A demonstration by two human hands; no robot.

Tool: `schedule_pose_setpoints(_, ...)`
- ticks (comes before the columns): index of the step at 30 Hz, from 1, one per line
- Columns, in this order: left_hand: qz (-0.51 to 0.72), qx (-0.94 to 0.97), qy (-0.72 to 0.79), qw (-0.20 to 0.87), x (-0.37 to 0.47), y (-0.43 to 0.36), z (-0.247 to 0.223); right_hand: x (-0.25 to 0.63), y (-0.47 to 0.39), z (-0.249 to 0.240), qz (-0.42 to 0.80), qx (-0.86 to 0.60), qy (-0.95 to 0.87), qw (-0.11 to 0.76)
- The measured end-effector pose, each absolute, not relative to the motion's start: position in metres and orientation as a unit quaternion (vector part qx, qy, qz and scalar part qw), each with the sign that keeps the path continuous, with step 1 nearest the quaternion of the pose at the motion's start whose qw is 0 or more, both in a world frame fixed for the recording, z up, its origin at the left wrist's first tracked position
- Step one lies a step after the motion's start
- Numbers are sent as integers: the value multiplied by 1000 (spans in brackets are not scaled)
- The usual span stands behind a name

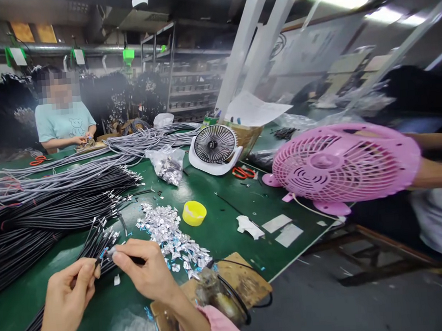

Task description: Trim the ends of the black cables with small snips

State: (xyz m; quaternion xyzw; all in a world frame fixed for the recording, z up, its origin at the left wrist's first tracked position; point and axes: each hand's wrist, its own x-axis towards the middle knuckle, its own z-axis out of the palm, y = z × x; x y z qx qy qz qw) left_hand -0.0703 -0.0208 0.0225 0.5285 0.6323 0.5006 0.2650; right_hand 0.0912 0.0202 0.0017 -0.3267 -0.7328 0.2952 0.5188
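My left hand point(69, 299) pinches a black cable near its stripped end, at the lower left. Close against it, my right hand point(143, 266) holds a small grey piece at the cable's tip between thumb and finger. Thin blue and white wires show between the two hands. Behind my fingers lies a bundle of black cables point(97, 240) with pale ends. A heap of small silvery foil pieces point(167, 231) spreads over the green table point(219, 237), right of my hands. Beyond it sits a yellow round cup point(194, 213).
Black and grey cables point(52, 212) cover the left side. A white fan point(215, 148), orange scissors point(243, 172) and a pink fan point(343, 163) stand farther right. A machine on a wooden board point(240, 281) is beside my right forearm. A person point(64, 119) sits across; another's arm is at right.
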Motion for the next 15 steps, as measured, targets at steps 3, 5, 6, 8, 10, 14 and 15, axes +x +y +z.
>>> schedule_pose_setpoints(3, 536, 516, 616, 258, -70, -18, 21, 90, 21, 10, 358, -383, -672, 523)
schedule_pose_setpoints(5, 549, 530, 599, 241, -68, -17, 19, 89, 21, 15, 420, -409, -635, 503)
schedule_pose_setpoints(6, 552, 545, 589, 228, -68, -17, 19, 88, 21, 15, 442, -410, -626, 495)
schedule_pose_setpoints(8, 537, 582, 575, 203, -67, -17, 21, 87, 22, 14, 443, -386, -637, 499)
schedule_pose_setpoints(10, 512, 611, 574, 186, -67, -17, 25, 86, 23, 9, 409, -337, -664, 527)
schedule_pose_setpoints(14, 466, 625, 577, 244, -68, -13, 33, 83, 23, 1, 456, -272, -659, 532)
schedule_pose_setpoints(15, 458, 621, 578, 266, -68, -12, 33, 82, 23, -1, 498, -276, -640, 516)
